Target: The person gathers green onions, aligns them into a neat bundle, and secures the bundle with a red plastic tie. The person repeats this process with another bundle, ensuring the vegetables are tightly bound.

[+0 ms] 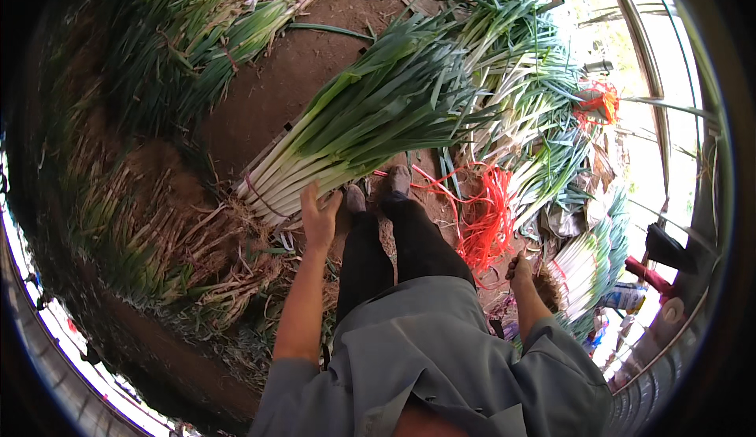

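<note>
A large bundle of long green onions or leeks (354, 112) lies slantwise before me, its roots at the lower left and its dark green leaves at the upper right. A thin reddish tie goes around the white stalks near the roots. My left hand (319, 215) is at the near edge of the white stalks, fingers apart and holding nothing visible. My right hand (519, 268) is off to the right with its fingers curled; whether something small is in it cannot be told. Between that hand and the bundle lies a tangle of red plastic ties (489, 221) on the ground.
Piles of loose stalks (212, 230) lie at the left, more leafy stalks (236, 41) at the upper left. Another heap (508, 82) lies beyond the bundle. At the right are a tied bundle (582, 271) and a printed can (623, 297). Brown soil (266, 82) shows between the heaps.
</note>
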Action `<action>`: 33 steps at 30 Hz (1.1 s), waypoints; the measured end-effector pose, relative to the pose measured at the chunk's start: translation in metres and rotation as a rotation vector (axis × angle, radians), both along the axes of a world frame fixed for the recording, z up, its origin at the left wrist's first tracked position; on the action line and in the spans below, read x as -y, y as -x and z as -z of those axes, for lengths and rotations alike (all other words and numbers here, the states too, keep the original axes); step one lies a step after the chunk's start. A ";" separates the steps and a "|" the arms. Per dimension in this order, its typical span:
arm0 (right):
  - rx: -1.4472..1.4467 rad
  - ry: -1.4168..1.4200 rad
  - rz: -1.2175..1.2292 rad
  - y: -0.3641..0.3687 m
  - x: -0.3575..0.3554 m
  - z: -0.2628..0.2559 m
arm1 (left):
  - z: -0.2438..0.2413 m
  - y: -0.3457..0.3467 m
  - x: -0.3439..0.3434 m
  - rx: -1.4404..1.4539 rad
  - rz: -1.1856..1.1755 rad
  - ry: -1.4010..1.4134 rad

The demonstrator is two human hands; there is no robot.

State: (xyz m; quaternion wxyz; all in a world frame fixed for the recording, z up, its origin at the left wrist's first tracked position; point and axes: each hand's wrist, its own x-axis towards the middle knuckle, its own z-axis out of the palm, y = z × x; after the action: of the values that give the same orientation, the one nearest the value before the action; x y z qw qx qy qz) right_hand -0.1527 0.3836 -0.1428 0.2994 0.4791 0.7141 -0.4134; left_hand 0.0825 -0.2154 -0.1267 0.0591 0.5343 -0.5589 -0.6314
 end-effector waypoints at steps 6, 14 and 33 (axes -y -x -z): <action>-0.142 0.364 0.007 -0.024 0.073 0.017 | 0.026 0.102 0.075 -0.017 0.242 0.342; -0.173 0.605 -0.088 0.044 0.251 0.011 | 0.101 0.199 0.123 0.109 0.338 0.627; 0.035 0.660 -0.720 0.119 0.400 0.053 | 0.141 0.247 0.050 0.534 0.369 0.952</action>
State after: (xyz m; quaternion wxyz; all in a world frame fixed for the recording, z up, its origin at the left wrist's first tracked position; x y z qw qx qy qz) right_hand -0.2715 -0.0167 -0.1957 0.5712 0.0884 0.6602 -0.4797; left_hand -0.1648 -0.2659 -0.2675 0.0387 0.4833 -0.8610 -0.1534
